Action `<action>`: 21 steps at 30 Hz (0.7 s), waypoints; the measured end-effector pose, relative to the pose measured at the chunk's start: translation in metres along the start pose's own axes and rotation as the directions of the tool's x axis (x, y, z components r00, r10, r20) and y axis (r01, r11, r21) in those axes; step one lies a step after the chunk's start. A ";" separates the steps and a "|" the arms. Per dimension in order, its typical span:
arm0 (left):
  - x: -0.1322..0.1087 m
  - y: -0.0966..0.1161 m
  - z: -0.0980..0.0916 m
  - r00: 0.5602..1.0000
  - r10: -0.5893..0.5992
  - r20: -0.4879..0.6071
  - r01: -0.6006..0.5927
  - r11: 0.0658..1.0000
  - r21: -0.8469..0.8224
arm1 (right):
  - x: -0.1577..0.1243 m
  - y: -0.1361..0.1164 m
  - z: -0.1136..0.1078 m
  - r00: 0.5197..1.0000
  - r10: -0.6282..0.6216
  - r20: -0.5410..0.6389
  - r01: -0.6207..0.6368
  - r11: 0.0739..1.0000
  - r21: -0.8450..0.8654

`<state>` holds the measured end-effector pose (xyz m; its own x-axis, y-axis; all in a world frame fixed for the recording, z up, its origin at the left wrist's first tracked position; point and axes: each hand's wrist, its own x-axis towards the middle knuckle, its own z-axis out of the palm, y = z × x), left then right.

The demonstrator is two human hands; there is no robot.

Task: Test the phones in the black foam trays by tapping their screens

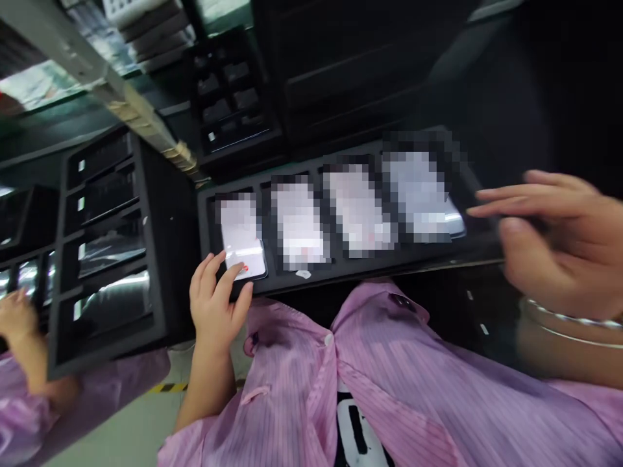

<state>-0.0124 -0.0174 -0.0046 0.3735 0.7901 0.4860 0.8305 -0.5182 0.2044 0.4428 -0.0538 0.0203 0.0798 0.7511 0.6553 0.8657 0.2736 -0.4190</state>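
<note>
A black foam tray (pixel 287 280) lies in front of me, with several smartphones in a row of slots. Their lit screens are partly blurred out. At the leftmost smartphone (pixel 243 250), my left hand (pixel 217 301) has its fingers spread and one fingertip over the lower screen, near a red icon. My right hand (pixel 559 237) is stretched out beyond the tray's right end, holding nothing that shows. Nearest to it is the rightmost smartphone (pixel 418 188). Between these two stand a second phone (pixel 296 217) and a third phone (pixel 357 207).
To the left, a stack of black trays (pixel 107 246) holds dark phones. Another black tray (pixel 233 97) sits farther back. A metal post (pixel 141 120) slants across the upper left. At the far left a co-worker's hand (pixel 17 318) shows. A small white scrap (pixel 303 274) lies on the front rim.
</note>
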 end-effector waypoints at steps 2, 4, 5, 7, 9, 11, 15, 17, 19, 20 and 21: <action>0.000 -0.007 0.005 0.999 0.029 -0.028 -0.029 1.000 -0.012 | -0.005 -0.003 0.007 1.000 -0.023 0.013 0.022 1.000 0.006; 0.000 -0.012 0.009 0.998 0.043 -0.048 -0.044 0.999 -0.030 | -0.012 -0.005 0.015 0.996 0.010 0.087 -0.010 1.000 0.001; -0.001 -0.013 0.010 0.997 0.046 -0.064 -0.049 0.998 -0.039 | -0.017 -0.004 0.019 0.993 0.038 0.108 -0.038 0.999 0.000; -0.001 -0.014 0.012 0.993 0.060 -0.107 -0.065 0.997 -0.048 | -0.025 -0.003 0.025 0.991 0.075 0.107 -0.076 0.997 0.008; -0.002 -0.015 0.014 0.986 0.091 -0.142 -0.098 0.994 -0.045 | -0.031 -0.002 0.030 0.993 0.083 0.081 -0.083 0.997 -0.004; -0.003 -0.017 0.016 0.978 0.124 -0.167 -0.132 0.991 -0.038 | -0.035 -0.001 0.034 0.994 0.078 0.070 -0.076 0.997 -0.032; -0.005 -0.023 0.024 0.960 0.148 -0.240 -0.157 0.987 -0.021 | -0.038 0.000 0.039 0.994 0.105 0.009 -0.104 0.994 -0.038; -0.005 -0.024 0.028 0.948 0.143 -0.283 -0.146 0.989 0.010 | -0.039 0.001 0.039 0.994 0.099 -0.043 -0.100 0.995 -0.011; -0.006 -0.023 0.032 0.934 0.140 -0.328 -0.131 0.990 0.049 | -0.039 0.000 0.038 0.995 0.072 -0.062 -0.071 0.997 0.012; -0.006 -0.022 0.034 0.927 0.134 -0.350 -0.118 0.991 0.068 | -0.038 -0.002 0.036 0.997 0.060 -0.053 -0.058 0.998 0.024; -0.006 -0.020 0.036 0.922 0.124 -0.367 -0.099 0.991 0.087 | -0.037 -0.004 0.035 0.998 0.048 -0.033 -0.047 0.998 0.040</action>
<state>-0.0164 0.0001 -0.0419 0.2959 0.5442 0.7851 0.8223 -0.5633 0.0806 0.4189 -0.0623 -0.0242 0.1378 0.7431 0.6549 0.8407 0.2618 -0.4740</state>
